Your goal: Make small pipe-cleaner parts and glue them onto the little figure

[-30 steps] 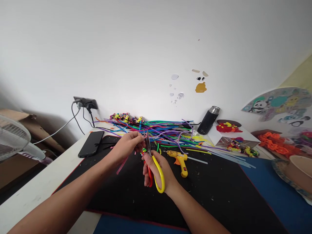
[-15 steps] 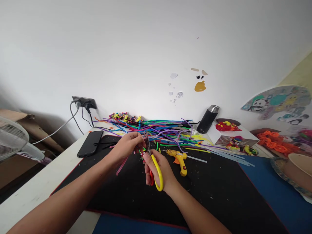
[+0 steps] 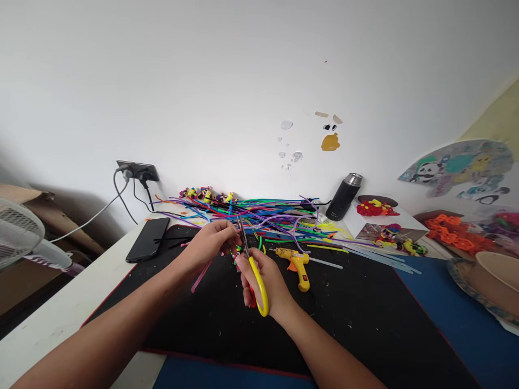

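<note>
My right hand [image 3: 265, 278] grips scissors [image 3: 259, 286] with one yellow and one red handle, blades pointing up and away. Their metal blades [image 3: 244, 237] stand close beside the fingertips of my left hand [image 3: 214, 240]. That hand is closed in a pinch on a small green-and-red craft piece [image 3: 237, 255], partly hidden between both hands; its exact shape is unclear. Below the left wrist, a pink strip [image 3: 199, 279] shows over the black mat. To the right of the scissors lies a yellow glue gun [image 3: 298, 266] with a clear glue stick in its back.
Many coloured pipe cleaners [image 3: 267, 216] are heaped along the wall, with small finished figures [image 3: 206, 194] behind them. A black phone [image 3: 148, 240] lies at left, near a white fan [image 3: 20, 232]. A black flask [image 3: 344, 197] and a white box [image 3: 405, 220] stand at right, beyond the black mat [image 3: 344, 324].
The scissors have turned slightly, their blades looking a little more closed. Both hands keep nearly the same place, and the view has shifted a touch.
</note>
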`<state>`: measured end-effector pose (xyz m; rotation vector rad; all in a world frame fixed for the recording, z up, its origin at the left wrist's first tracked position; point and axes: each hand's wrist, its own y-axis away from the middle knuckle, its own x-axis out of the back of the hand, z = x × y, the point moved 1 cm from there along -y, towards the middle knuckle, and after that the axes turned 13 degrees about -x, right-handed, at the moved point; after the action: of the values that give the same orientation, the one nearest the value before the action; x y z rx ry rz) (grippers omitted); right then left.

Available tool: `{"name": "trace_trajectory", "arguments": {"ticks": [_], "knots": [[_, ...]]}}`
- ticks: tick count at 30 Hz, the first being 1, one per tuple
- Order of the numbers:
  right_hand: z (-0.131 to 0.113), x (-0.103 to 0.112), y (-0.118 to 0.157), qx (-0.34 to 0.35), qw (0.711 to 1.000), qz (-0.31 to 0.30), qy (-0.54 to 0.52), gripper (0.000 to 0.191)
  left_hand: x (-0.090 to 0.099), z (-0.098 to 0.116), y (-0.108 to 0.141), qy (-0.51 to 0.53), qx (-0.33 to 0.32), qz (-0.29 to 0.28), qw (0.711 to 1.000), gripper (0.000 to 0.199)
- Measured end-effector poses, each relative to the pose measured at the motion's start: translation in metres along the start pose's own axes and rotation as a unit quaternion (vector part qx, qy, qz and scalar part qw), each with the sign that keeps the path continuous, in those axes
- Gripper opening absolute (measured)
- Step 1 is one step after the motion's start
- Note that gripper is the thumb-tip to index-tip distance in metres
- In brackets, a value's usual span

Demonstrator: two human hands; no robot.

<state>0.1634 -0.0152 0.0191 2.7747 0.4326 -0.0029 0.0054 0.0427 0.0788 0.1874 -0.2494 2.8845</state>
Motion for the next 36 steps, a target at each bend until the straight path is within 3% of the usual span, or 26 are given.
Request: {"name": "trace_trajectory", "arguments": {"ticks": [5,14,18,23,31,36], "knots": [[-0.004,-0.001,0.001,-0.002,1.0,0.015,0.016,0.049,0.001,0.0,-0.001,0.001,0.0,-0.005,1.0,0.022],[-0.007,-0.005,0.005,-0.034,0.999,-0.01,-0.022,0.046,0.001,0.0,0.0,-0.025,-0.002,-0.013,1.0,0.022],[-0.003,-0.012,0.006,-0.052,0.996,-0.05,-0.053,0.043,0.015,0.007,-0.001,-0.102,-0.004,-0.082,0.991,0.027],[0.006,-0.024,0.007,-0.091,0.985,-0.115,-0.094,0.039,0.037,0.012,0.001,-0.223,-0.008,-0.18,0.958,0.022],[0.014,-0.029,0.005,-0.175,0.971,-0.132,-0.093,0.026,0.037,0.004,0.002,-0.313,0.032,-0.237,0.919,0.016],[0.015,-0.029,0.003,-0.204,0.965,-0.14,-0.089,0.025,0.035,0.005,0.002,-0.313,0.038,-0.216,0.924,0.013]]}}
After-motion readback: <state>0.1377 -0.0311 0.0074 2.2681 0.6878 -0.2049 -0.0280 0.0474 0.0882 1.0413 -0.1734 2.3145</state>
